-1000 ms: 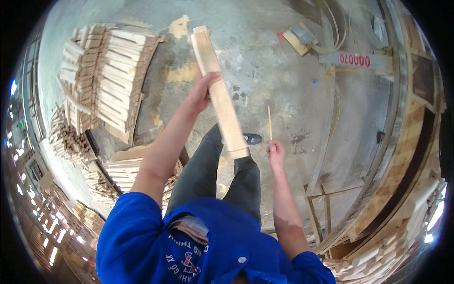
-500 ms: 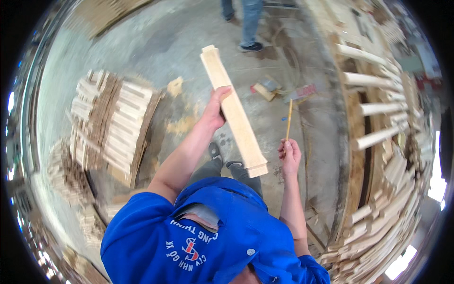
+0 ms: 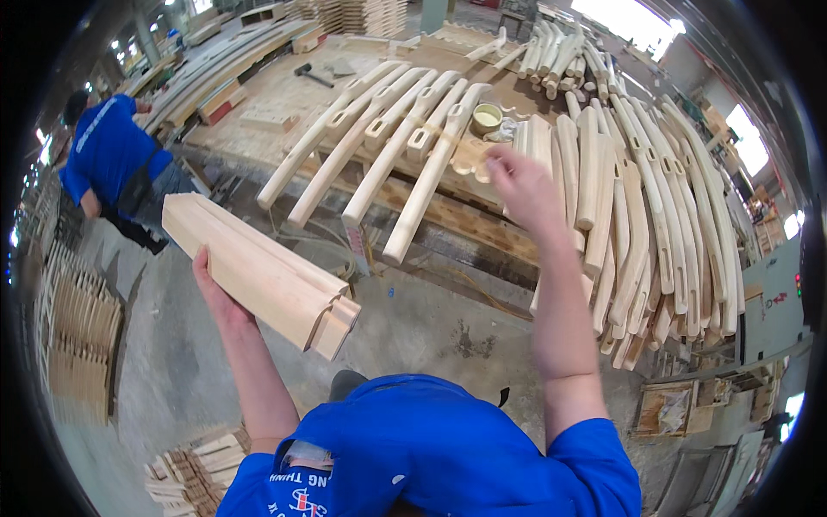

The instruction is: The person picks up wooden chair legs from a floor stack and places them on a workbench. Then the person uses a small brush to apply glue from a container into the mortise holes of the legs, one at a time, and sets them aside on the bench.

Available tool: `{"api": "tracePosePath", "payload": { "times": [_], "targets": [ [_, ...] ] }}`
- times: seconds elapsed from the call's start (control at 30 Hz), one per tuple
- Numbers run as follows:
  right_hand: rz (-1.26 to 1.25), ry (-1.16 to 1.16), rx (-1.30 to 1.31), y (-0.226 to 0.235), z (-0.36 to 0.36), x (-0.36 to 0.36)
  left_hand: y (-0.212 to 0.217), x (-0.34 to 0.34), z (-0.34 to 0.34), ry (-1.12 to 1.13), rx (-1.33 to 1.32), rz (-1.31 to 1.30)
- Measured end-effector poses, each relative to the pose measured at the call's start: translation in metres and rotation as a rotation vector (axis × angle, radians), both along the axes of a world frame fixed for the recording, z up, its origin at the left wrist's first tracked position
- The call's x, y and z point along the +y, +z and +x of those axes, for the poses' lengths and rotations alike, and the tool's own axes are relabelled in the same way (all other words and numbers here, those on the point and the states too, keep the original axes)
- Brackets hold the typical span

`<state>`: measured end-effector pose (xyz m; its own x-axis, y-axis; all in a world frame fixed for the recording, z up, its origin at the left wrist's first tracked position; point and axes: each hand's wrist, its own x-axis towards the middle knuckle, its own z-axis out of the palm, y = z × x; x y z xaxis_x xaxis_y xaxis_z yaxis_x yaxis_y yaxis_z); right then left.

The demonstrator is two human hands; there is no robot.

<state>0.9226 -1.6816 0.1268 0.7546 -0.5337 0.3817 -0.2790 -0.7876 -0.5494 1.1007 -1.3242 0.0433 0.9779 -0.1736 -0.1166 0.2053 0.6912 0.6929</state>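
Observation:
My left hand (image 3: pixel 226 297) is closed around pale wooden rails (image 3: pixel 254 265) with stepped, tenon-like ends, lying face to face. They slant across the left of the view, above the floor. My right hand (image 3: pixel 521 185) is raised over the workbench edge, fingers pinched together. A thin yellow stick (image 3: pixel 446 134) shows as a blurred streak running from those fingers to the left. Close beyond the hand stand a small round tub (image 3: pixel 488 118) with pale yellowish contents and a crumpled clear plastic bag (image 3: pixel 502 131). Curved, slotted wooden legs (image 3: pixel 413 159) lie side by side left of the hand.
More curved wooden pieces (image 3: pixel 663 215) are piled along the right. On the workbench (image 3: pixel 258 142) lies a black-headed hammer (image 3: pixel 314 76). A co-worker in blue (image 3: pixel 116 146) stands at far left. Stacked wooden parts (image 3: pixel 82 332) rest on the floor at left.
My view has swung from the floor toward the workbench. The rails, still in my left hand, are now tilted to the left. My right hand has reached forward over the bench with the stick.

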Motion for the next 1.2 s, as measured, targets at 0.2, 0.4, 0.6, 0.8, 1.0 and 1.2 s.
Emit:
{"api": "tracePosePath", "payload": {
  "times": [0.2, 0.4, 0.6, 0.8, 1.0, 1.2],
  "targets": [
    [-0.415, -0.351, 0.418, 0.046, 0.024, -0.093, 0.04, -0.089, 0.078, -0.218, -0.126, -0.13],
    [-0.49, -0.506, 0.718, 0.033, 0.098, -0.146, 0.07, -0.173, 0.162, -0.384, -0.134, -0.131],
    [-0.449, -0.629, 0.859, 0.001, 0.173, -0.178, 0.08, -0.231, 0.24, -0.548, -0.114, -0.121],
    [-0.256, -0.706, 0.762, -0.05, 0.191, -0.192, 0.063, -0.258, 0.279, -0.607, -0.031, -0.127],
    [0.226, -0.883, 0.461, -0.101, 0.172, -0.192, 0.044, -0.267, 0.306, -0.61, 0.038, -0.125],
    [0.304, -0.851, 0.018, -0.137, 0.167, -0.176, 0.062, -0.28, 0.313, -0.594, 0.11, 0.059]
  ]
}}
